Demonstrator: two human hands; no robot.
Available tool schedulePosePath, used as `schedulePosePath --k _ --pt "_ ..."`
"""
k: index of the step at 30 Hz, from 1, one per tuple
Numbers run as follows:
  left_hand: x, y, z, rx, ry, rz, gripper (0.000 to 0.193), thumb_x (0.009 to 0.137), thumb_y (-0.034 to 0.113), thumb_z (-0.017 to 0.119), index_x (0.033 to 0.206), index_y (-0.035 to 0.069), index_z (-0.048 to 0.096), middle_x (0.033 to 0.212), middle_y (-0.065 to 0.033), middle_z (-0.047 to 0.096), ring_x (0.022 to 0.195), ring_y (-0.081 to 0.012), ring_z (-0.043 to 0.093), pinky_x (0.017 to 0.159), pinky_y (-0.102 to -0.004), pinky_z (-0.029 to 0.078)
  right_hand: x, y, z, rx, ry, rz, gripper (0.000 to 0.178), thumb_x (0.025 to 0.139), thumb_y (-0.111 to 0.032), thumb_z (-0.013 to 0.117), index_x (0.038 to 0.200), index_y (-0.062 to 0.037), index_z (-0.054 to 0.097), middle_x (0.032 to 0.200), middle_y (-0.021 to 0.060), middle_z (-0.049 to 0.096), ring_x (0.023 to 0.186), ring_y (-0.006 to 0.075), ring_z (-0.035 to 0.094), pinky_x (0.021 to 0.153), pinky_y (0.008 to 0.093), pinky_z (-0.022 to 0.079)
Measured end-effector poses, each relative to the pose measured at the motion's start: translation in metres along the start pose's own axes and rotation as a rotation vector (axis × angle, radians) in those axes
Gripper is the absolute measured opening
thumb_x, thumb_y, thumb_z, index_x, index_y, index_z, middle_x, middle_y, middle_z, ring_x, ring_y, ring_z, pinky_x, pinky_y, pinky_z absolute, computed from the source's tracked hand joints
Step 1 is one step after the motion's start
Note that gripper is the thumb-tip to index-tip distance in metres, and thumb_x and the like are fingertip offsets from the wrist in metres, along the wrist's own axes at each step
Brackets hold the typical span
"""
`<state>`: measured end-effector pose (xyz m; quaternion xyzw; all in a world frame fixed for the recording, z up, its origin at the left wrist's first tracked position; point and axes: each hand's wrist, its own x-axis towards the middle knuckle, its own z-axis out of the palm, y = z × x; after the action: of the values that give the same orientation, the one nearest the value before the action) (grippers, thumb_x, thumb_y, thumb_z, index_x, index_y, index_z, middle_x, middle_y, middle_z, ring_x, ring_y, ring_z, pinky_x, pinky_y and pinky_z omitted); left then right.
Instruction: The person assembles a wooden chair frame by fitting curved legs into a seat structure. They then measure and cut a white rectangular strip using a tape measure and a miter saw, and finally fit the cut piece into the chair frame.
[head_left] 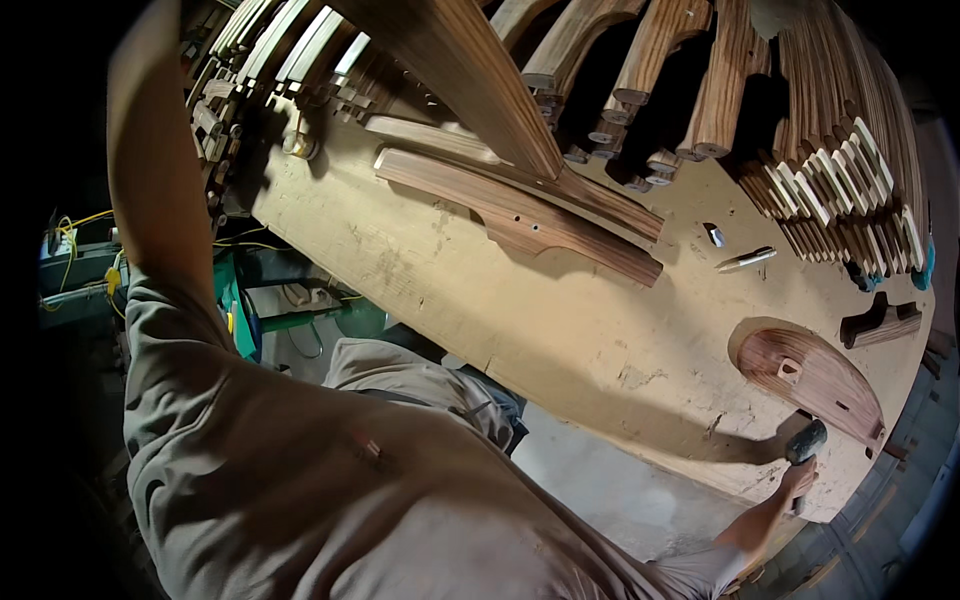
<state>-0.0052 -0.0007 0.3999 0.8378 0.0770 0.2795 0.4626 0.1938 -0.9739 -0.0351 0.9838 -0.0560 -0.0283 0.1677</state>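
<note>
Wooden parts (520, 215) beside hammer (805, 442)

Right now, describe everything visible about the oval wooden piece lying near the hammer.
The oval wooden piece is a rounded, seat-like slab of reddish-brown wood with streaky grain. It lies flat on the pale, worn workbench near its right end. A small rectangular slot is cut near its middle, and a smaller dark notch sits toward its lower right. The dark head of the hammer, gripped in the right hand, sits at its lower edge; whether they touch is unclear.
</note>
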Motion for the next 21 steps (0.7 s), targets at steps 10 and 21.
schedulePosePath --k 10,21 --pt "0.072 0.02 -0.053 -0.502 -0.034 0.167 0.061 0.076 0.022 0.059 0.128 -0.009 0.056 0.121 -0.0223 0.066 0.111 -0.0343 0.065 0.099 -0.0449 0.053 -0.13 -0.096 -0.079 1.273 -0.352 0.528 0.017 0.09 -0.007 0.056 0.103 -0.0071 0.066 0.07 0.0037 0.057 0.052 0.0169 0.055 0.045 0.0336 0.042" --pt "0.109 0.058 -0.06 -0.912 -0.256 0.304 0.061 0.061 0.021 0.08 0.117 0.0 0.067 0.105 -0.0146 0.073 0.098 -0.0272 0.072 0.088 -0.0408 0.058 -0.156 -0.24 -0.677 1.0 0.656 -0.533 0.028 0.091 -0.008 0.058 0.12 -0.007 0.058 0.066 0.0 0.049 0.05 0.0119 0.047 0.043 0.027 0.038"
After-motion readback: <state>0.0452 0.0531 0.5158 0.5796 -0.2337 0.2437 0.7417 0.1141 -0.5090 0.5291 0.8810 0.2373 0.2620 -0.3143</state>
